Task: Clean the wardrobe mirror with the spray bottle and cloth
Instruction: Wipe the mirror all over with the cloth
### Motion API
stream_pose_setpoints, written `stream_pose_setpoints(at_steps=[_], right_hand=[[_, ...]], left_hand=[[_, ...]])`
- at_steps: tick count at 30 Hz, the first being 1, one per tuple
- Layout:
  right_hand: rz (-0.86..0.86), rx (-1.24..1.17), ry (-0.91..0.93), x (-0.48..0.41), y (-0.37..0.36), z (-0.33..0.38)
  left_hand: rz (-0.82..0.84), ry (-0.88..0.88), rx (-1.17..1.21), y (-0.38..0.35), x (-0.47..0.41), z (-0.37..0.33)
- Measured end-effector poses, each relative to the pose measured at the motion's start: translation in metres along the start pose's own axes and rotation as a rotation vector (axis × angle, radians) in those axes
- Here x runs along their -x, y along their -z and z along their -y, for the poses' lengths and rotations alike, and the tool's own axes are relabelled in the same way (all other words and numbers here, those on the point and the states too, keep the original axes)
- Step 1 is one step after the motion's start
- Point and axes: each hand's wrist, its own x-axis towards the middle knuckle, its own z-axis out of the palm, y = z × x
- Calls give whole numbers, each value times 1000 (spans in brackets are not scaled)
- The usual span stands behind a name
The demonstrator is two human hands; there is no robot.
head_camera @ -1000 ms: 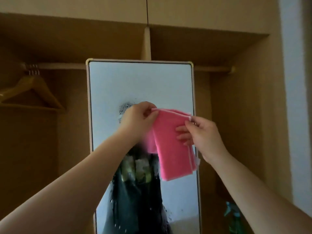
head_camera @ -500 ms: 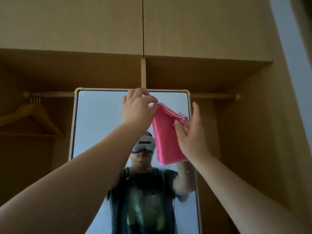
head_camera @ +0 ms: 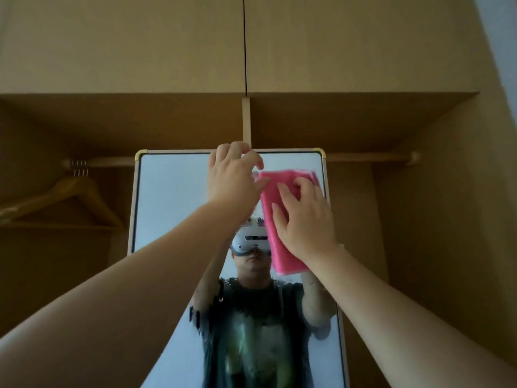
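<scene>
The wardrobe mirror [head_camera: 167,208] stands upright in the middle, with a pale frame and gold top corners. Spray droplets streak its lower glass. A folded pink cloth [head_camera: 285,263] lies against the glass near the top right corner. My right hand [head_camera: 305,219] presses flat on it with fingers spread. At the cloth's top left corner is my left hand [head_camera: 232,177], fingers curled, thumb and forefinger pinching the corner just under the mirror's top edge. The spray bottle is out of view.
The mirror leans inside an open wooden wardrobe. Wooden hangers [head_camera: 70,197] hang on the rail [head_camera: 369,157] at the left. A centre divider post [head_camera: 246,121] and shut upper cabinet doors sit above. A white wall [head_camera: 500,51] borders the right.
Both hands lifted the cloth to the mirror's top right, and my view tilted up. My right hand went from pinching the cloth's edge to lying flat on it.
</scene>
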Motion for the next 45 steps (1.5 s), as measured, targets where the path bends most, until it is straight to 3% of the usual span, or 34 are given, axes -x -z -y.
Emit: stream_pose_setpoints(at_steps=[6,16,20,24,28,45], right_hand=[[118,144,109,2,-12,-6],[249,236,59,7,-17,-2],[261,231,2,9,-18,5],[270,213,-14,10,-20,5],[285,172,9,10,-23,1],[293,125,37,8,-57,-12]], left_hand=[[5,32,-12,37,39,57],[-4,235,-31,91,127,142],[158,431,59,79,153,160],[229,435,168,63,163,163],[210,521,278,48,166,159],[184,603,194,-5,170,177]])
